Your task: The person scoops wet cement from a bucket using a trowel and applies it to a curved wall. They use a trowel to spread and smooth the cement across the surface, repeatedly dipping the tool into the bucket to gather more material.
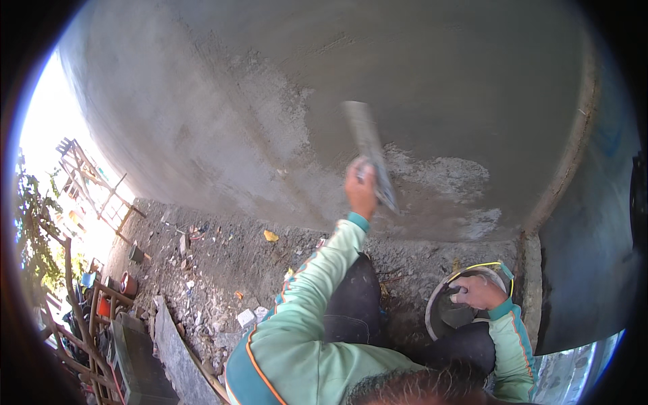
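Against the grey plastered wall [459, 88], my left hand [362, 187] is closed round the handle of a plastering trowel [368, 138]. Its long metal blade is tilted across the wall and slightly smeared by motion. Rough, paler patches [442, 177] show just right of the blade. Low on the right, my right hand [478, 292] reaches into a round bucket [430, 316] with a yellow-edged rim or handle. Those fingers are curled over something dark grey inside, which I cannot make out.
Rubble and scraps cover the ground [209, 270] along the wall's foot. A grey board [177, 358] leans at lower left, near wooden poles [74, 297] and a reddish pot [128, 283]. A raised vertical edge [572, 158] borders the wall on the right.
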Action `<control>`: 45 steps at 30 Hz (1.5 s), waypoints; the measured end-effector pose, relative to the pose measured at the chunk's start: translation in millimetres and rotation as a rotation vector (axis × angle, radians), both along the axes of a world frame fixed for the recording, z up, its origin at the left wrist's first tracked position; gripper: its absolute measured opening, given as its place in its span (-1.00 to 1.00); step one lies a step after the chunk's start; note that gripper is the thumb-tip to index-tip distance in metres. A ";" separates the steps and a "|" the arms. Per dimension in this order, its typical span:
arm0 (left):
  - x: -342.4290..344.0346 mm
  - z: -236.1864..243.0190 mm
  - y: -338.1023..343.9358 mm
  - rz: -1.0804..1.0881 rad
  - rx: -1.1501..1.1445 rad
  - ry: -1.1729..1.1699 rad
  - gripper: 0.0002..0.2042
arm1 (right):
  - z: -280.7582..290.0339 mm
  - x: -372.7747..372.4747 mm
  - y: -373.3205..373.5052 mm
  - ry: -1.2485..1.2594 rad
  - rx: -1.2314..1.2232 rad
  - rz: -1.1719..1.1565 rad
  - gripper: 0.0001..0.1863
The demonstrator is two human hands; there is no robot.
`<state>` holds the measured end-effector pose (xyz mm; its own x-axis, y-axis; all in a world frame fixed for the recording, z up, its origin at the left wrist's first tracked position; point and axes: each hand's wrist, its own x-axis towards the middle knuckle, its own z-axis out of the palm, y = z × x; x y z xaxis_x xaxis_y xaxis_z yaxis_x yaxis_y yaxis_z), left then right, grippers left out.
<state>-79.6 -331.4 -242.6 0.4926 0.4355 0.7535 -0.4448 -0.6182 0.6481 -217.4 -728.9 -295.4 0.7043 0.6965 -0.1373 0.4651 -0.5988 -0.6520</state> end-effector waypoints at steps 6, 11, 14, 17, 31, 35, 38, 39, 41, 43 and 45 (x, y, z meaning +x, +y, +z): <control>29.2 140.6 111.8 -0.203 -0.914 -0.322 -0.76 | 5.1 4.8 10.7 0.137 0.008 0.005 -0.51; 79.2 225.2 52.3 0.099 -0.071 -0.367 -0.64 | -1.3 12.6 10.2 0.205 0.011 0.020 -0.50; 85.4 259.3 -30.8 0.156 0.239 -0.420 -0.54 | -5.4 17.1 8.8 0.213 0.028 0.012 -0.49; 78.6 263.1 -119.2 0.163 0.418 -0.176 -0.50 | 0.1 18.0 8.7 0.255 0.027 -0.014 -0.47; 14.7 14.1 -129.1 -0.339 0.184 0.125 -0.59 | 23.8 -10.5 -5.3 0.093 -0.035 -0.054 -0.52; 18.9 122.7 8.7 -0.016 -0.205 -0.128 -0.72 | 28.0 -5.8 7.4 0.142 -0.055 0.031 -0.52; 35.2 229.2 82.2 -0.147 -0.624 -0.344 -0.80 | 17.6 -0.9 6.2 0.139 -0.027 0.051 -0.50; 39.3 264.4 103.0 -0.146 -0.577 -0.317 -0.78 | 13.5 1.8 6.0 0.130 0.002 0.056 -0.49; 54.7 320.4 103.9 -0.098 -0.416 -0.309 -0.71 | 10.8 8.0 8.8 0.141 0.035 0.060 -0.48; 78.0 358.3 67.1 -0.044 -0.079 -0.345 -0.64 | 12.1 9.7 5.1 0.192 0.025 0.023 -0.46; 93.8 384.8 18.1 0.008 0.413 -0.395 -0.57 | 9.3 16.1 6.6 0.151 0.035 0.037 -0.46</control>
